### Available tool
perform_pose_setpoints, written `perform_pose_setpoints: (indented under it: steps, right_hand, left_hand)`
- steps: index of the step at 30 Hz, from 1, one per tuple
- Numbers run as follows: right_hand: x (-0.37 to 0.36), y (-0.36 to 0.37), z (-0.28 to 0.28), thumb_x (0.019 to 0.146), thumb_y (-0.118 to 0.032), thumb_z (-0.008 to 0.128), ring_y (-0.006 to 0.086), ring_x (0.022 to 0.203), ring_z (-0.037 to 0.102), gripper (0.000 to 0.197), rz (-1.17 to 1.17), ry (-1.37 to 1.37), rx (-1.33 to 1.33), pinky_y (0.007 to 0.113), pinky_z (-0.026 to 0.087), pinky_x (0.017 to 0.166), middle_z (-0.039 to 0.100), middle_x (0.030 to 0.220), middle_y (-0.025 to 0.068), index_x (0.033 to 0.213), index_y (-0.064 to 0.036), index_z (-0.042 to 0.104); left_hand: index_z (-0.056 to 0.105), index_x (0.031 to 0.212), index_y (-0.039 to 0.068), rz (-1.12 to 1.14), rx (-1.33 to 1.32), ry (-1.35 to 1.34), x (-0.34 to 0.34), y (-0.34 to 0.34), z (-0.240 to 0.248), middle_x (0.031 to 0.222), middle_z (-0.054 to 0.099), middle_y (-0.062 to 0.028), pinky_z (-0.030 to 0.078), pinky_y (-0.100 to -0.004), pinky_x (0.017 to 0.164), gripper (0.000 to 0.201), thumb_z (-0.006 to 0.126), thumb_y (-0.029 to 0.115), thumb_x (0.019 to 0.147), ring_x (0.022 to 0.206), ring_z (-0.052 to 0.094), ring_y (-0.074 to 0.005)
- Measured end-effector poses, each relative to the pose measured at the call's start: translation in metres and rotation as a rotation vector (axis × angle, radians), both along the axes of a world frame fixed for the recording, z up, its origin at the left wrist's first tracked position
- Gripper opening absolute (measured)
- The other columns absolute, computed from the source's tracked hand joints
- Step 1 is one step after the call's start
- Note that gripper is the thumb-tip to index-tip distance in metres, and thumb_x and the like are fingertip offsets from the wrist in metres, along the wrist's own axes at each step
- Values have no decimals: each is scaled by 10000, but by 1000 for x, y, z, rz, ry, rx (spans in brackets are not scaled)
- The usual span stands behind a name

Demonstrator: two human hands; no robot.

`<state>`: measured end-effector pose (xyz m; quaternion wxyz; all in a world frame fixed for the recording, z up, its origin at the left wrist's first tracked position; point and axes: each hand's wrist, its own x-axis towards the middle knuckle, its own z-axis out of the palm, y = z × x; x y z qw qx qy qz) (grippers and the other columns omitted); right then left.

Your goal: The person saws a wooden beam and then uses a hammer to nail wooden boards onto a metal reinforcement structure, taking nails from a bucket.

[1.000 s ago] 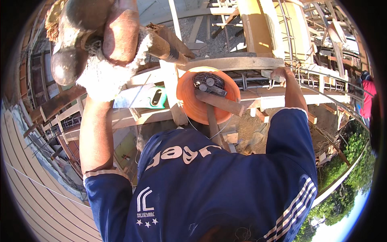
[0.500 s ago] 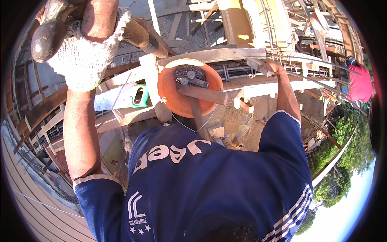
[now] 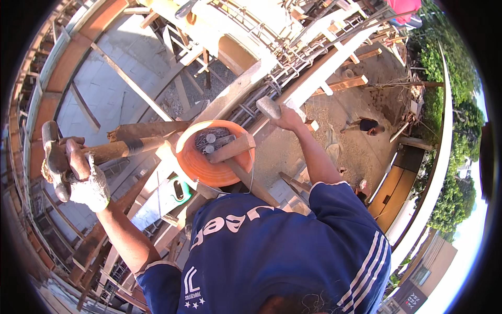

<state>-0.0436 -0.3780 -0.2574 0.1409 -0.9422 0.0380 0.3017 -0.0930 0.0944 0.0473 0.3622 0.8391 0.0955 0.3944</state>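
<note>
In a white knit glove with bare fingertips, my left hand [image 3: 86,183] is closed round a claw hammer near its metal head [image 3: 54,157]. The hammer's wooden handle [image 3: 120,150] points right, toward the bucket. My right hand [image 3: 287,118] grips a short wood block [image 3: 268,108] beside the rebar-filled beam form. Between my arms an orange bucket [image 3: 185,149] with a wire bail stands against the timber. Inside it lie nails or wire bits [image 3: 205,136], hard to tell apart, and a wood piece [image 3: 230,149] jutting over the rim. A green-handled handsaw [image 3: 157,204] rests left of the bucket.
Steel rebar [image 3: 277,78] runs along the beam form toward the upper right. Boards and props [image 3: 130,86] cross below on the left. A person in dark clothing [image 3: 369,126] is on the ground below; another in pink [image 3: 403,6] is at the top right.
The view has turned, so the beam now slants. My left hand, still holding the hammer, has dropped lower and farther from the camera. My right hand keeps the wood block.
</note>
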Motion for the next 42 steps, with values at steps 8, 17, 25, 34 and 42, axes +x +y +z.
perform_pose_setpoints:
  steps: [8,17,25,34,42]
  right_hand:
    - [-62,17,-31,716,-437,776,427,1152,600,874,-271,-191,277,458,488,988,595,1236,300,1356,71,464]
    - [56,130,-36,728,-409,791,417,1225,511,732,136,-392,164,567,456,984,502,1312,219,1297,-26,536]
    - [55,147,-59,669,-313,809,379,1236,491,608,333,-312,58,603,429,985,527,1247,186,1190,-69,614]
    - [61,159,-51,686,-303,810,388,1265,488,706,302,-272,8,611,421,998,508,1298,203,1306,-83,553]
    - [-12,90,-1,792,-435,767,417,1246,508,778,-283,-206,779,519,434,1032,475,1372,258,1375,-7,481]
  left_hand:
    - [582,1040,-24,-152,-337,54,-15,-22,17,773,603,-99,506,-308,588,303,610,266,953,646,590,-171]
    - [516,800,44,-138,-253,9,-11,-23,15,636,500,-53,410,-272,506,231,606,216,925,559,493,-132]
    - [493,726,39,-181,-169,-46,-6,-11,6,608,455,-49,401,-269,523,235,572,175,901,530,449,-133]
    - [482,813,70,-217,-189,-85,-2,-20,12,613,461,-28,427,-259,489,161,594,160,886,524,461,-124]
    - [486,725,67,-218,-194,-20,-6,-13,8,628,485,-45,423,-279,514,249,600,199,903,534,479,-135]
